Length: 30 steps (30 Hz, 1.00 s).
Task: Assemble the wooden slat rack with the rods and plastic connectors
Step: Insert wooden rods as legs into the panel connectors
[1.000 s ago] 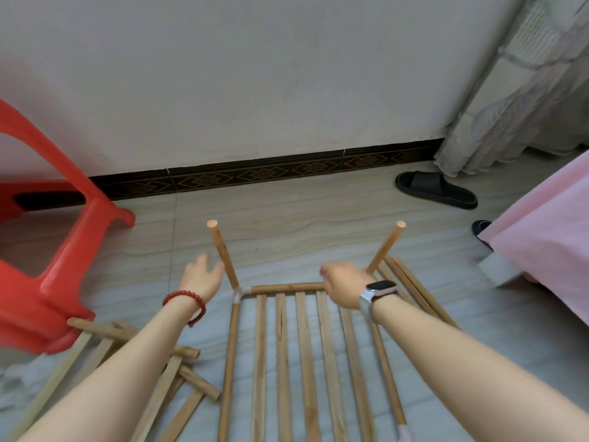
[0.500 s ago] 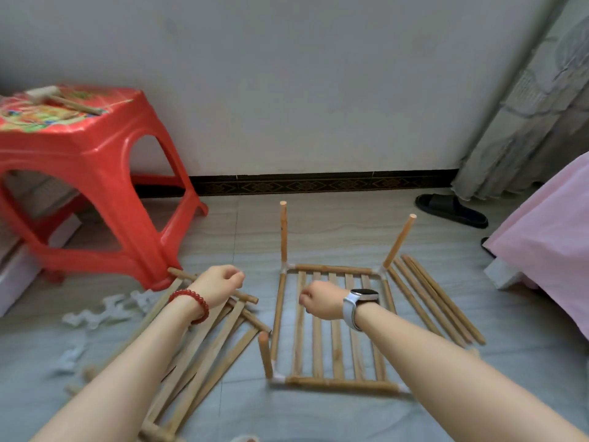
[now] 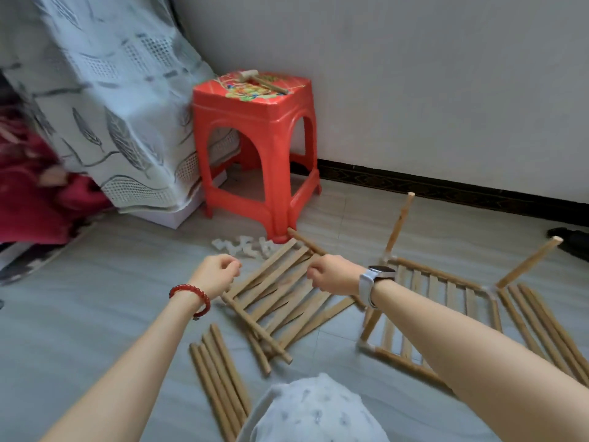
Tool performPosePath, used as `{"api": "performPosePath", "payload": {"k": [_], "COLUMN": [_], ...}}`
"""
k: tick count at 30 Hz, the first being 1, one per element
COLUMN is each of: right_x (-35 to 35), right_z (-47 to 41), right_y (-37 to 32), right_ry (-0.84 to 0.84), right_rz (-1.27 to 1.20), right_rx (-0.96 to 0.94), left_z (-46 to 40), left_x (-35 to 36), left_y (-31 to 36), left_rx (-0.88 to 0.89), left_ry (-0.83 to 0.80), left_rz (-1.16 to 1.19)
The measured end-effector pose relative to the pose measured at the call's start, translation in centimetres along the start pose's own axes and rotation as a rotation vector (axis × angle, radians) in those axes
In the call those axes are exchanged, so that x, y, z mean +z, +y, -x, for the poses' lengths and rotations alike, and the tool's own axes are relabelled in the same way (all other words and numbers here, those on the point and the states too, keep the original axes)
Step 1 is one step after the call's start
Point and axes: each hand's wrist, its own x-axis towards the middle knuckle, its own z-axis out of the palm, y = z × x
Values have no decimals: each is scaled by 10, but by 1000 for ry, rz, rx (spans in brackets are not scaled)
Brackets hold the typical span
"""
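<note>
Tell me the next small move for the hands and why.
Probably reach the left hand forward to the white plastic connectors by the red stool: the loose slat panel under both hands shows no corner connectors, unlike the assembled panel.

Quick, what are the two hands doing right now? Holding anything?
Left hand: fingers curled, nothing visibly held.
Right hand: curled over the loose slat panel; a grip cannot be told.

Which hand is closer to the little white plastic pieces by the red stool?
Left. The left hand is just below the connectors; the right hand is farther right, over the loose slats.
</note>
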Motion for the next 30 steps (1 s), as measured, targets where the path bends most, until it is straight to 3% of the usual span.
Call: {"api": "performPosePath", "payload": {"k": [6, 15, 21, 27, 30], "right_x": [45, 99, 130, 135, 121], "right_z": [-80, -209, -263, -275, -274], "right_y": [-15, 27, 48, 62, 61], "right_ry": [-90, -154, -219, -226, -207], "right_rz": [10, 10, 34, 59, 46], "right_rx": [-42, 67, 114, 131, 143], "left_z": [-64, -186, -273, -304, -301], "left_x": [-2, 45, 73, 93, 85], "left_y": [-88, -176, -216, -234, -233], "left_rx": [-171, -417, -435, -356, -323], "left_ry": [2, 63, 118, 149, 214], "left_rz": [-66, -239, -293, -585, -511]}}
